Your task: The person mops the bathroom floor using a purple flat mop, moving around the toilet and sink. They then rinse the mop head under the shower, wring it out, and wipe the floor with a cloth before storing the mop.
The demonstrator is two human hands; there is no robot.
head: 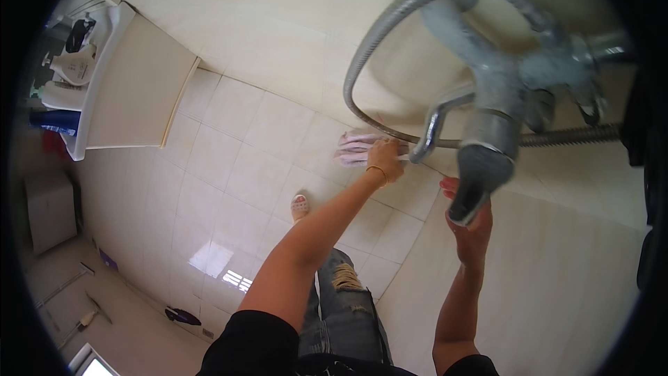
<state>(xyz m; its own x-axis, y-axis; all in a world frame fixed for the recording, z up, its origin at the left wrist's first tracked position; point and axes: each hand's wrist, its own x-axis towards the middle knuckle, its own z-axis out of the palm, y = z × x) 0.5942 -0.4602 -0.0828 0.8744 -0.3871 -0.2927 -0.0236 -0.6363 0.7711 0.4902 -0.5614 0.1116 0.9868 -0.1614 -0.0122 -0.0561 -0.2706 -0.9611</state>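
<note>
My left hand [386, 159] is closed on a pinkish striped cloth [356, 149], which hangs above the floor near the wall, beside the metal shower hose [360, 57]. My right hand [472, 224] is raised just below the chrome mixer tap [493, 89], behind the dark end of its spout [477, 177]. The spout covers part of the palm, and some reddish fingertips show to its left. Whether that hand touches the tap cannot be told.
A washbasin [112, 57] on a pale cabinet [141, 83] holds several bottles at the left. A white bin-like box [50, 211] stands beyond it. Squeegee-like tools [65, 284] lean at the lower left. Pale tiles cover the floor [250, 167].
</note>
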